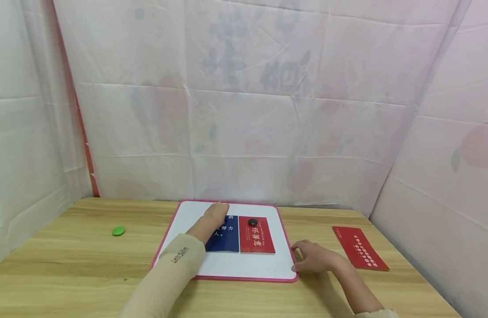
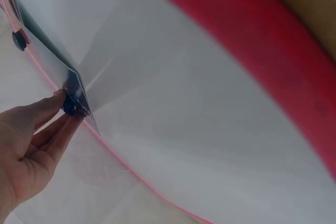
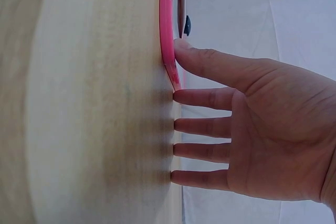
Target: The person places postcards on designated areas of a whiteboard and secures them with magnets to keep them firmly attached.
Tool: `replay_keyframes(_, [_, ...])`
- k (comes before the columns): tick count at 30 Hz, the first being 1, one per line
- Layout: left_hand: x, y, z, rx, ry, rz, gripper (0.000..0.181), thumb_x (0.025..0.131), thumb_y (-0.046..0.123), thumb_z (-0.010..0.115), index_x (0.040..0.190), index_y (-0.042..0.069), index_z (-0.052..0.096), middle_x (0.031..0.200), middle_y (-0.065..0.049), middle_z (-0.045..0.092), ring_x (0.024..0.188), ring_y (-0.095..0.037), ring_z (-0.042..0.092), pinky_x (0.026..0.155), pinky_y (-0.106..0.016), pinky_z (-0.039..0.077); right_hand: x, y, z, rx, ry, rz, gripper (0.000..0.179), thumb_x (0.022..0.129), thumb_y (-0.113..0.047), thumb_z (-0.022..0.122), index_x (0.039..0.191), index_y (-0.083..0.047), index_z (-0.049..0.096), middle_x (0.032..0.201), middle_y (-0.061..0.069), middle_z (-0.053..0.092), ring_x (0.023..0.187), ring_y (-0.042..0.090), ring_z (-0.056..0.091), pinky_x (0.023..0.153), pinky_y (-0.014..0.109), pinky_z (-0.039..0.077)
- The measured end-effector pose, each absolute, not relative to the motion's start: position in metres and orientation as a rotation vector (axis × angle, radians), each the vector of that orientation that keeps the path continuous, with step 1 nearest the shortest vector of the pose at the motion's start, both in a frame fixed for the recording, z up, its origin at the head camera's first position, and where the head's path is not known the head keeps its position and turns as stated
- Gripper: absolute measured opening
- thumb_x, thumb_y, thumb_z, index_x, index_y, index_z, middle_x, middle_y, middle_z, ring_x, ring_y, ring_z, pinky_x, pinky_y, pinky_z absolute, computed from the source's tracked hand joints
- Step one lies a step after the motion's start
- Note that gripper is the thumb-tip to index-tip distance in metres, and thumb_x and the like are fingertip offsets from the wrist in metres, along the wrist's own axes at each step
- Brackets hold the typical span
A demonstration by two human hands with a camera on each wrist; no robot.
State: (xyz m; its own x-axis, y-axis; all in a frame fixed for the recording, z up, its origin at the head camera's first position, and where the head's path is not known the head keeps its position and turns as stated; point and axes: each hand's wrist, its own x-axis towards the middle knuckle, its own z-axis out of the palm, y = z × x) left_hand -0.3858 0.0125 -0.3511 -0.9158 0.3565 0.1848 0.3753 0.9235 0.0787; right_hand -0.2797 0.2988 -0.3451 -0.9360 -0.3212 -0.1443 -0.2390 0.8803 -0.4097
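A white magnetic whiteboard [image 1: 247,268] with a pink rim lies flat on the table. On it are a dark blue card [image 1: 225,243] and, right beside it, a red card [image 1: 261,240] with a black round magnet [image 1: 253,222] near its top. My left hand [image 1: 217,213] reaches over the blue card and partly hides it. In the left wrist view, its thumb and fingers pinch a dark blue round magnet [image 2: 69,106] at the card's edge. My right hand [image 3: 278,124] is at the board's right edge, thumb on the pink rim and straight fingertips touching the tabletop.
A second red card [image 1: 361,248] with white writing lies on the table at the right. To the left of the board is a green round magnet [image 1: 118,230]. Pale printed curtains [image 1: 244,123] enclose the wooden table [image 1: 69,260] at the back and sides.
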Motion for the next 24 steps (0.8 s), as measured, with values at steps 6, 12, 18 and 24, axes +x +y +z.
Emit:
replay_keyframes(6, [-0.384,0.013,-0.349,-0.554,-2.956,-0.163,0.016,0.078,-0.005,0.068,0.083,0.003,0.055,0.079,-0.009,0.059,0.080,-0.023,0.059,0.078,-0.034,0.049,-0.281,0.299,-0.345,-0.414,2.832,-0.592,0.053,0.074,-0.024,0.076,0.117,-0.001,0.055,0.119,0.018,0.049,0.111,0.038,0.043,0.092,0.059,0.033])
replay_keyframes(12, [-0.376,-0.002,-0.343,-0.630,-2.944,-0.213,0.015,0.075,-0.001,0.072,0.082,0.003,0.059,0.077,-0.006,0.059,0.077,-0.022,0.057,0.075,-0.035,0.049,-0.280,0.296,-0.346,-0.418,2.832,-0.598,0.052,0.074,-0.023,0.076,0.116,-0.001,0.055,0.118,0.018,0.049,0.110,0.039,0.043,0.092,0.059,0.033])
replay_keyframes(18, [-0.360,-0.029,-0.327,-0.647,-2.916,-0.446,0.021,0.078,0.005,0.071,0.096,0.000,0.062,0.097,-0.012,0.062,0.093,-0.027,0.058,0.081,-0.040,0.047,-0.283,0.293,-0.345,-0.456,2.844,-0.594,0.051,0.074,-0.021,0.076,0.115,0.001,0.055,0.118,0.019,0.049,0.111,0.039,0.044,0.093,0.058,0.032])
replay_keyframes(24, [-0.340,-0.056,-0.322,-0.684,-2.874,-0.595,0.022,0.080,0.007,0.069,0.099,-0.002,0.063,0.101,-0.017,0.063,0.098,-0.032,0.057,0.085,-0.043,0.046,-0.287,0.291,-0.344,-0.458,2.849,-0.595,0.051,0.074,-0.021,0.076,0.115,0.001,0.055,0.117,0.018,0.050,0.110,0.038,0.044,0.093,0.058,0.033])
